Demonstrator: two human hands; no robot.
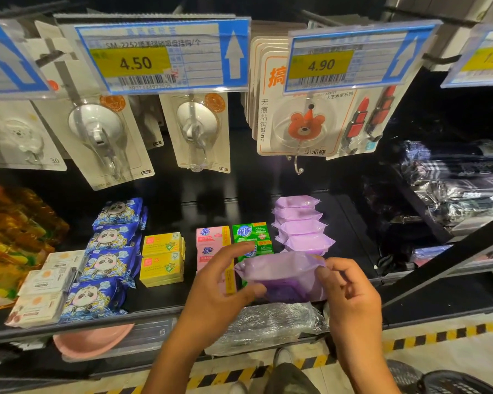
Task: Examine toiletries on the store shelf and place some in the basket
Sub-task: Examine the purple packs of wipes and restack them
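Note:
A purple soap packet (282,275) is held over the shelf front between both hands. My left hand (219,282) grips its left end with thumb under and fingers above. My right hand (345,291) pinches its right end. Behind it on the black shelf (160,305) lies a row of the same purple packets (302,223). Pink soap boxes (211,241) and green soap boxes (252,233) stand just left of that row. A dark basket (450,382) shows at the bottom right corner, on the floor.
Yellow soap boxes (162,258), blue panda packets (108,257) and white boxes (46,291) fill the shelf's left. Suction hooks (97,132) and price tags (160,56) hang overhead. Dark wrapped bundles (456,180) lie on the right. A pink basin (91,341) sits below.

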